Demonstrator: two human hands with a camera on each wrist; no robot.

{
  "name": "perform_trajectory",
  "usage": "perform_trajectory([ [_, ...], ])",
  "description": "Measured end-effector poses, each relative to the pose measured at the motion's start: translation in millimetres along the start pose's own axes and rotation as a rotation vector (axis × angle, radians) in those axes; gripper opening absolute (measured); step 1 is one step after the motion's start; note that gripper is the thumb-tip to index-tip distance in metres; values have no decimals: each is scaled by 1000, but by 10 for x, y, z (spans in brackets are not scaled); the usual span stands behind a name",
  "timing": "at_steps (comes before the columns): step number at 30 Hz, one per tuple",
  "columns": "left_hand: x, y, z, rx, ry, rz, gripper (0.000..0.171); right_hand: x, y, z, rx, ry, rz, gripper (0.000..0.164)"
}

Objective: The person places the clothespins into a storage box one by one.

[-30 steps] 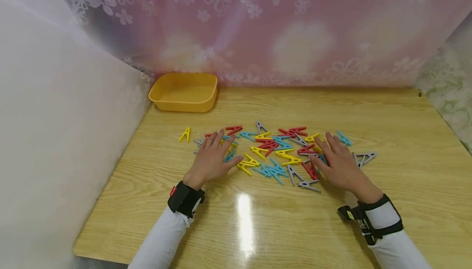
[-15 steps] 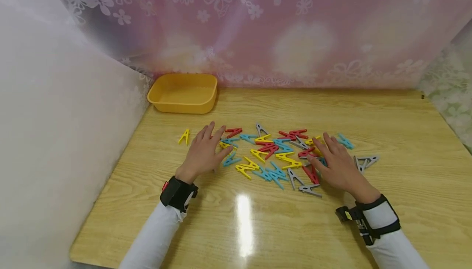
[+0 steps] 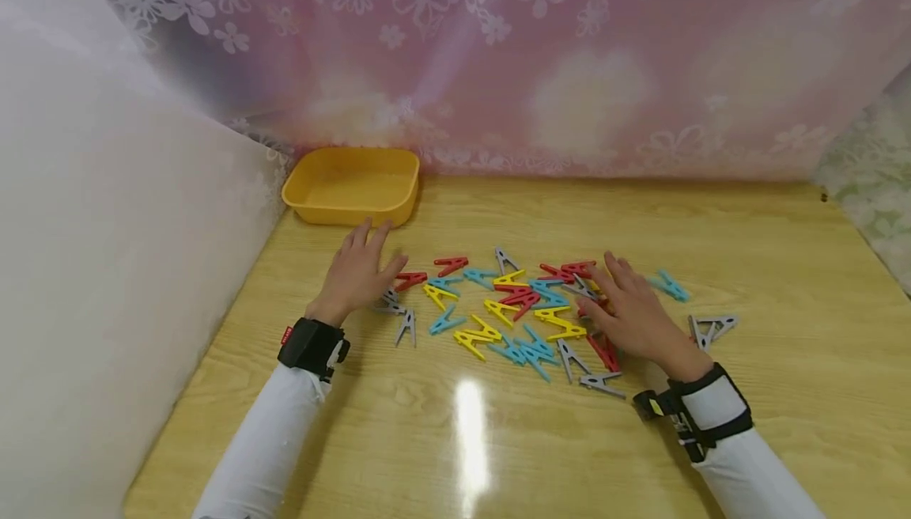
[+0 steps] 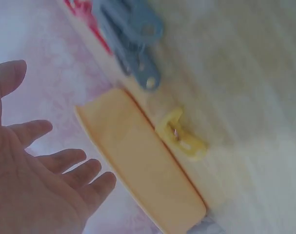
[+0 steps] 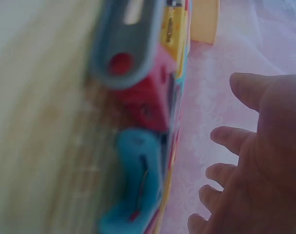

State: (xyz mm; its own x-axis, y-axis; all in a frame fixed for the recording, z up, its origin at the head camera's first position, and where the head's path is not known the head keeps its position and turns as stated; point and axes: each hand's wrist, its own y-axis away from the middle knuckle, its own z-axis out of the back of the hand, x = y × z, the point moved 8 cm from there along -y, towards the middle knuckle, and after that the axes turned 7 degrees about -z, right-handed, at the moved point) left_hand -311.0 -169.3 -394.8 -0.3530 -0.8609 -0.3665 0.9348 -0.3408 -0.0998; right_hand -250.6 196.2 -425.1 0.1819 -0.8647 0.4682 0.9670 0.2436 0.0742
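Note:
Plastic clothespins in red, yellow, blue and grey lie spread over the wooden table, among them a red clothespin (image 3: 515, 297) in the middle. My left hand (image 3: 353, 272) is near the front of the yellow basin (image 3: 349, 214), its fingers extended and holding nothing. A yellow clothespin (image 4: 184, 139), seen beside the basin in the left wrist view, is hidden in the head view. Over the right end of the spread, my right hand (image 3: 633, 317) has spread fingers and covers some pegs. A blue clothespin (image 5: 138, 183) shows close by in the right wrist view.
The wooden table (image 3: 569, 456) carries everything. A pink floral curtain (image 3: 498, 68) hangs along its back edge, and a white wall covering (image 3: 128, 266) stands at the left. Grey clothespins (image 3: 712, 327) lie to the right of my right hand.
My left hand has moved left and away from me toward the basin, uncovering red and grey clothespins. My right hand has shifted slightly left. The view has tilted a little.

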Motion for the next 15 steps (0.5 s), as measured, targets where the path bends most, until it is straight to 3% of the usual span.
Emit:
perform_trajectory([
  [6, 259, -19, 78, -33, -28, 37, 69, 105, -76, -55, 19, -21, 38, 65],
  [15, 663, -129, 207, -12, -57, 103, 69, 228, -313, -45, 28, 6, 72, 66],
])
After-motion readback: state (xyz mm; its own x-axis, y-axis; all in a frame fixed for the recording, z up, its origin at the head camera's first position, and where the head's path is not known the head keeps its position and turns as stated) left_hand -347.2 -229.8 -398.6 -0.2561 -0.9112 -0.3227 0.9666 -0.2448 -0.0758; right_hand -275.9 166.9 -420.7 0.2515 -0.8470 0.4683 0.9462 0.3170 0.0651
